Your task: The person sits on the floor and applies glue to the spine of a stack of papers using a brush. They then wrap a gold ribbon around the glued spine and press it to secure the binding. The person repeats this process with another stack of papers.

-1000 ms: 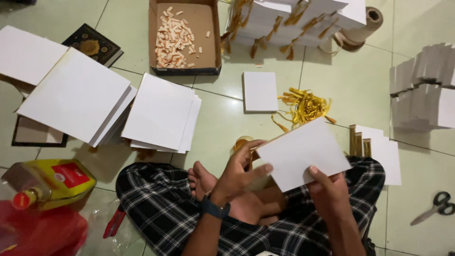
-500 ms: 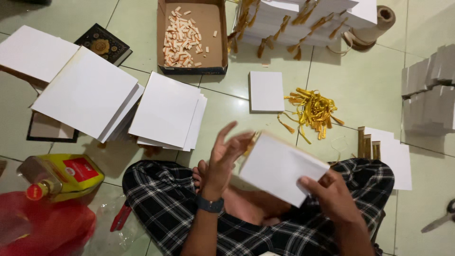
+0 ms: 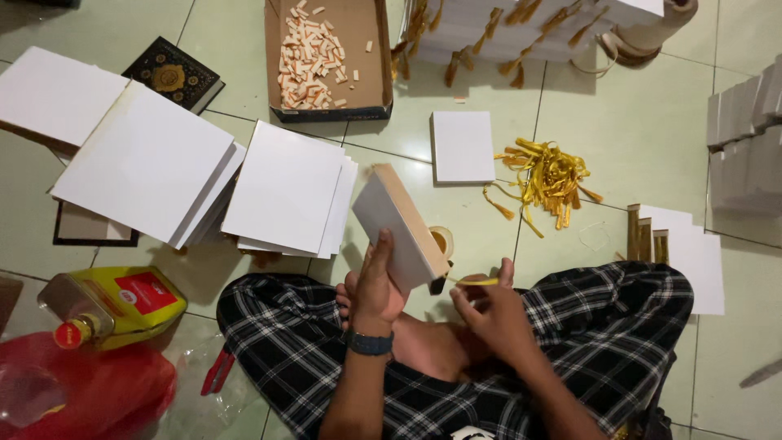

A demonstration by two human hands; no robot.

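Left hand (image 3: 376, 287): fingers closed round lower end of a white box (image 3: 399, 224), holding it tilted on edge above the lap, tan side facing right.
Right hand (image 3: 487, 314): thumb + forefinger pinched on a thin yellow strip (image 3: 472, 282), tip just beside the box's lower corner.
Box position: in the air over the person's crossed legs, a small tape roll (image 3: 442, 240) on the floor right behind it.
Done so far (judgement): stack of white boxes w/ gold tassels (image 3: 521, 28) at top looks finished; grey stacks (image 3: 745, 151) at right edge, state unclear.
Left to do (judgement): plenty. Flat white boards (image 3: 147, 163) in piles at left, loose heap of gold tassels (image 3: 550, 175), one small white square (image 3: 462, 147) near it, more boards w/ gold strips (image 3: 680, 248) by right knee. Work looks mid-run, not near end.
Cardboard tray (image 3: 371, 57): holds small pale cut pieces, top centre, well apart from hands.
Edges: yellow oil bottle (image 3: 110, 305) + red plastic bag (image 3: 81, 395) close to left knee; dark patterned book (image 3: 173, 75) top left.
Open room: bare tile floor (image 3: 652, 138) btwn tassel heap and grey stacks; narrow strip in front of knees; left side crowded.
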